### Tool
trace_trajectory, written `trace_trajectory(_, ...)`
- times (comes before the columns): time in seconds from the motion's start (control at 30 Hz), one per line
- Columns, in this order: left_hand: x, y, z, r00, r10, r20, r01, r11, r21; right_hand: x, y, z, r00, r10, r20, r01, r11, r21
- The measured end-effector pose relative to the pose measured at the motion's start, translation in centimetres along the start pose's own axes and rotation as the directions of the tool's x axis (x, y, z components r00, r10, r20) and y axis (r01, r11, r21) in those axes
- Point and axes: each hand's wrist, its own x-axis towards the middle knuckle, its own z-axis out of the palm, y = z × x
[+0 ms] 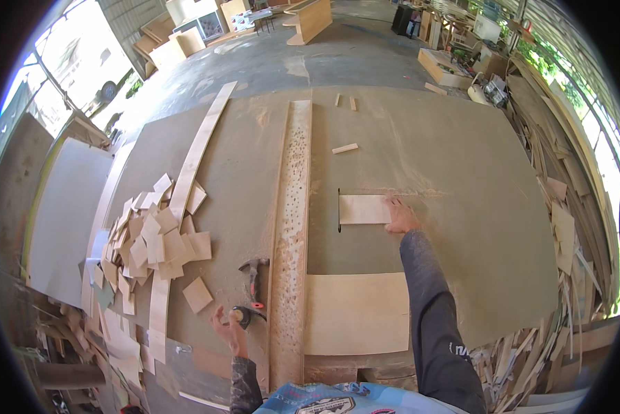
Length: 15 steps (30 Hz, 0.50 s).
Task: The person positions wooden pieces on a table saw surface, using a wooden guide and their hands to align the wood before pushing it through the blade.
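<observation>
A: First, the surface and the room?

B: A wide brown-grey table (489,172), with some sawdust (410,192) on it, inside a workshop with concrete floor (365,62). Beyond the right edge, heaps of wood offcuts (564,231). Running from the far edge to the near edge, a long speckled plank (293,179). Toward the left edge, a pile of thin wooden squares (155,245), partly covering a long pale strip (203,145).

A: And the small pale board (362,209), compared with the right grip (402,216)?

B: Lying flat near the middle of the table, with left end at a thin dark slit (339,210) and right end under the fingers. Cannot tell if clenched on it or only resting. Toward the near edge, apart from it, a broader pale panel (357,314).

A: And the pose?

B: On the right, reaching forward from the near edge in a dark sleeve (434,290), palm downward. For the left grip (231,334), low by the near edge, with bent fingers, at a round dark object (241,316). Grasping or not, cannot tell. Just beyond, a hammer (255,281).
</observation>
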Motion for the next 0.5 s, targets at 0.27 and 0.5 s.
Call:
trace_trajectory(0.27, 1.3, -0.2, -1.2, 0.998, 0.061, 0.023, -0.060, 0.998, -0.016, -4.2, 5.2, -0.4, 0.990, 0.091, 0.107, -0.089, 0.996, -0.021)
trace_trajectory(0.5, -1.1, 2.7, 1.8, 0.967, 0.197, 0.161, -0.181, 0.977, -0.109, -11.2, 1.5, -1.9, 1.000, -0.021, -0.005, 0.021, 0.989, 0.148)
